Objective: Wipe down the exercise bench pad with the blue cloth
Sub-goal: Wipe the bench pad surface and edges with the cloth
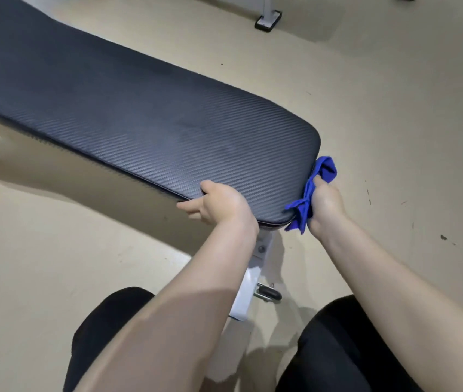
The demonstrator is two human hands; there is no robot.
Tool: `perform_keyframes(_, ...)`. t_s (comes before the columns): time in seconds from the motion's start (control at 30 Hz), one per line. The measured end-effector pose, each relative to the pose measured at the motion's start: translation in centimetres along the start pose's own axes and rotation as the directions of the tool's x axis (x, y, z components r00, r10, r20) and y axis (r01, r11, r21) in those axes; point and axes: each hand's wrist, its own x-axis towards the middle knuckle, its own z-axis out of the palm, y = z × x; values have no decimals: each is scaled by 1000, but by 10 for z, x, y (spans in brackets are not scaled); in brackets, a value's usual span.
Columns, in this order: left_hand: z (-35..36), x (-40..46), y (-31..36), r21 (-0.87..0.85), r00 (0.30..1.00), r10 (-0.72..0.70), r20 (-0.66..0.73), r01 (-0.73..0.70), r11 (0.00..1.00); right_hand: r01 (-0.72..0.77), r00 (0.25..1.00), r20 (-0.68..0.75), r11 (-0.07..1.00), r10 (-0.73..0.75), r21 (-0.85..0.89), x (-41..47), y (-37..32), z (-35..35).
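Observation:
The dark, ribbed exercise bench pad (pixel 145 117) runs from the upper left down to its rounded near end in the middle of the head view. My left hand (pixel 219 202) grips the pad's near long edge, thumb on top and fingers curled under the rim. My right hand (pixel 326 205) holds the bunched blue cloth (pixel 313 190) and presses it against the pad's short end face at the right corner. Part of the cloth is hidden inside my fist.
The bench's white frame post (pixel 248 284) and a black-tipped knob (pixel 268 294) stand below the pad between my knees (pixel 105 329). Beige floor surrounds the bench. The foot of another white frame (pixel 268 21) stands at the top right.

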Motion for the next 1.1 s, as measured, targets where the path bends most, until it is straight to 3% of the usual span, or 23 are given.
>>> perform_keyframes(0.07, -1, -1, 1, 39, 999, -12, -35, 14, 999, -28, 999, 23, 991, 32, -132, -16, 3, -13)
perform_keyframes(0.13, -1, -3, 7, 88, 997, -40, -59, 45, 995, -97, 994, 32, 983, 103, -156, -18, 0, -16)
perform_keyframes(0.37, 11, 6, 12, 248, 977, -107, -182, 151, 957, -161, 970, -177, 986, 164, 32, 47, -46, 24)
perform_keyframes(0.5, 19, 6, 15, 328, 949, -140, -283, 233, 915, -132, 990, -70, 985, 125, -113, 45, -51, 14)
perform_keyframes(0.57, 21, 0, 20, 469, 952, -83, -295, 220, 855, -142, 988, 21, 961, 151, -239, 30, -43, 0)
perform_keyframes(0.63, 20, -11, 24, 751, 966, 185, -180, 13, 660, -203, 974, 35, 935, 222, -291, 28, -45, -8)
perform_keyframes(0.7, 22, -19, 30, 883, 877, 439, 197, -354, 310, -218, 971, 18, 911, 239, -350, 40, -58, -5)
perform_keyframes(0.77, 35, -21, 46, 744, 688, 405, 603, -668, 27, -136, 987, 24, 906, 158, -400, 55, -72, 5)
perform_keyframes(0.83, 57, -9, 65, 526, 496, 223, 839, -844, -103, -91, 994, 23, 914, 109, -395, 71, -84, 17)
perform_keyframes(0.9, 81, 11, 86, 331, 324, 70, 943, -904, -272, -104, 991, 31, 894, 130, -437, 89, -95, 34)
perform_keyframes(0.97, 107, 36, 106, 194, 235, -43, 971, -882, -429, -17, 991, 97, 793, 95, -609, 108, -105, 50)
perform_keyframes(1.03, 133, 63, 127, 146, 229, -93, 969, -834, -532, 114, 987, 157, 567, 27, -816, 119, -108, 71)
perform_keyframes(1.1, 147, 85, 148, 182, 294, -99, 951, -787, -590, 171, 984, 175, 376, -24, -911, 124, -106, 101)
